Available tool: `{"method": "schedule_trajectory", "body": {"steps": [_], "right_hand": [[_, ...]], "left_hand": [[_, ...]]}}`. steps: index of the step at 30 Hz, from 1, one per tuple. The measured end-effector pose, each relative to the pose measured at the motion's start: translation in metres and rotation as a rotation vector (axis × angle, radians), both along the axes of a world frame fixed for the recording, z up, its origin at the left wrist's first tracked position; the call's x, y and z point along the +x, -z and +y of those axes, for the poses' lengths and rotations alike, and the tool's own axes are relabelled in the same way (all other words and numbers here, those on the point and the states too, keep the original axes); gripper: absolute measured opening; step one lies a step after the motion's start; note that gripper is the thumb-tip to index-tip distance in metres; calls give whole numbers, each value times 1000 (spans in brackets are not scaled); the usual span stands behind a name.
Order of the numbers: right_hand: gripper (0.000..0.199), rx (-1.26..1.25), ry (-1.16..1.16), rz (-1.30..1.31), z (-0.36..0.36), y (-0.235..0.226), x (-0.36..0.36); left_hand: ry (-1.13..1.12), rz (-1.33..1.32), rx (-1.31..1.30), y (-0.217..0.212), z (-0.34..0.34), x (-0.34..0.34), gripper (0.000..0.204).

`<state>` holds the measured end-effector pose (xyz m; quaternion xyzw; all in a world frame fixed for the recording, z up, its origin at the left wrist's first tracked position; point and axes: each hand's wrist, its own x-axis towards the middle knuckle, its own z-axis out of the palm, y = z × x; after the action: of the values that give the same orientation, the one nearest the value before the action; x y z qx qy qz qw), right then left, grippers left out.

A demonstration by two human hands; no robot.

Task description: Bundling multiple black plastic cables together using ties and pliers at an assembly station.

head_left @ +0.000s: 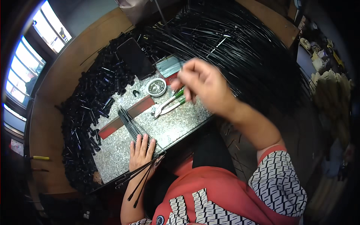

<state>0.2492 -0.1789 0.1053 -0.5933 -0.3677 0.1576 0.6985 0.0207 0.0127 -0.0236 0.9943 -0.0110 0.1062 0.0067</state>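
Observation:
My left hand lies with its fingers stretched flat over a bunch of thin black cables near the table's front edge. Their ends with small black tips hang past that edge, over my forearm. My right hand is raised above the table, thumb and fingers pinched together. A thin dark cable seems to run up and away from that pinch; it is blurred. Below the right hand are pincers with green handles. Beside them stands a small white bowl of tiny metallic bits.
A flat reddish-brown bar crosses the speckled tabletop under the cables. Small black tubular parts heap up at the left. A dark phone-like slab lies at the back. Many long black cables cover the back right.

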Motion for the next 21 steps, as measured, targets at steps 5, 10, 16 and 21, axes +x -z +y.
{"method": "schedule_trajectory", "body": {"steps": [5,10,16,21], "right_hand": [[28,-166,317,-421,5,-60,99],[26,-544,610,-1039,12,-17,194],[19,-715,629,-1187,20,36,210],[16,-663,688,-1428,16,49,206]], "left_hand": [[-11,31,-4,-4,-1,0,68],[-10,-3,-14,-4,-3,1,71],[-19,-27,-21,-6,-3,1,73],[-7,-43,-52,-8,-1,5,73]]}}
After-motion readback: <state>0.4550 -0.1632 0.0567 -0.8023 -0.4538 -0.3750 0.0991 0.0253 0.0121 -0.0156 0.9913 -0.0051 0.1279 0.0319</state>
